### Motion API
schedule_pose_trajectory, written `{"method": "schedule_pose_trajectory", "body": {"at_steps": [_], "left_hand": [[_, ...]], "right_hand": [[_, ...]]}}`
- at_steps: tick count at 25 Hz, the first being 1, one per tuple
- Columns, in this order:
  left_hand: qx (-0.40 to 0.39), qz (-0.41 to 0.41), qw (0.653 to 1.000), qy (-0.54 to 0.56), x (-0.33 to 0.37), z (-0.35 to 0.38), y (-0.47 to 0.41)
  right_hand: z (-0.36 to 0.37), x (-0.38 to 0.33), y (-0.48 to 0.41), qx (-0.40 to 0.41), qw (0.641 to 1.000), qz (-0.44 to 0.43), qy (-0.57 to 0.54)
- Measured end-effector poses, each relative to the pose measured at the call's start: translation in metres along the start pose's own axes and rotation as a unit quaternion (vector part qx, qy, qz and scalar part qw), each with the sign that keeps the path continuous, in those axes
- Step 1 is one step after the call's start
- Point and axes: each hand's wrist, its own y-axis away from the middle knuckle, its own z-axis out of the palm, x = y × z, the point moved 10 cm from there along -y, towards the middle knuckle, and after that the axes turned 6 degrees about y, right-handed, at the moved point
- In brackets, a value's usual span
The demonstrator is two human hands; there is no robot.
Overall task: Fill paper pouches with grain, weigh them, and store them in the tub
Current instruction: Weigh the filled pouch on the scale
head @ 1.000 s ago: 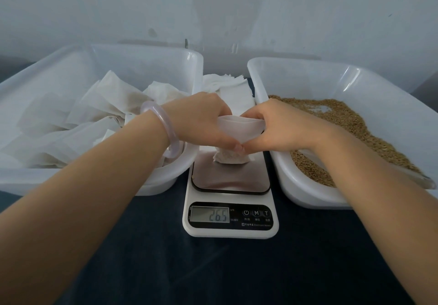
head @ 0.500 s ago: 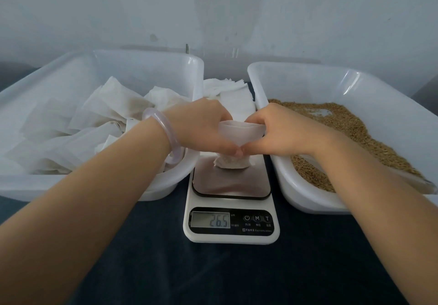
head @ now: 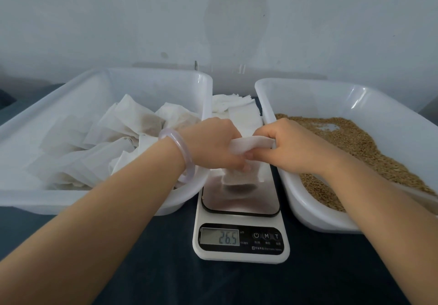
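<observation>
**Mia:** What are the two hands doing?

**Tom:** The left hand (head: 213, 145) and the right hand (head: 296, 149) both pinch the top of one paper pouch (head: 251, 144). The fingers curl tight on the paper. They pull the top flat between them. I think that is to fold it shut so no grain falls out.

**Mia:** Where is the pouch?

**Tom:** Right under the hands. Its fat bottom sits on the shiny plate of the kitchen scale (head: 240, 200), so the scale can feel how heavy it is.

**Mia:** What does the scale say?

**Tom:** The screen (head: 220, 236) is nearer to the person than the hands are. It reads 26.5. Next to it are a power sign, an M and a T. The tiny print under them is too small to read.

**Mia:** Why is there a tub on each side?

**Tom:** So each hand has a short reach, I think. The grain (head: 350, 143) lies in the grain tub (head: 308, 85), just beside the right hand. The tub (head: 113, 73) beside the left hand holds filled pouches (head: 132, 124). This pouch can go straight in there.

**Mia:** And behind the hands?

**Tom:** A pile of flat empty pouches (head: 237, 107) lies between the two tubs. They are easy to grab for the next go.

**Mia:** Anything else?

**Tom:** A pale bangle (head: 183, 151) sits on the left wrist, and a dark cloth (head: 237, 281) lies under it all.
</observation>
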Motion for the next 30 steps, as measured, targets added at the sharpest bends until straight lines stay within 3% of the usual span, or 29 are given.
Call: {"method": "schedule_pose_trajectory", "body": {"at_steps": [12,19,30], "left_hand": [[0.006,-0.005,0.999,-0.04,0.002,-0.001,-0.001],[-0.036,0.005,0.997,-0.074,0.007,0.008,-0.005],[0.008,-0.002,1.0,0.015,0.002,-0.005,0.004]], "right_hand": [[0.009,0.005,-0.003,-0.039,0.997,0.03,0.063],[0.018,-0.008,-0.01,-0.061,0.982,0.013,0.179],[0.012,0.008,-0.005,-0.044,0.994,0.044,0.095]]}}
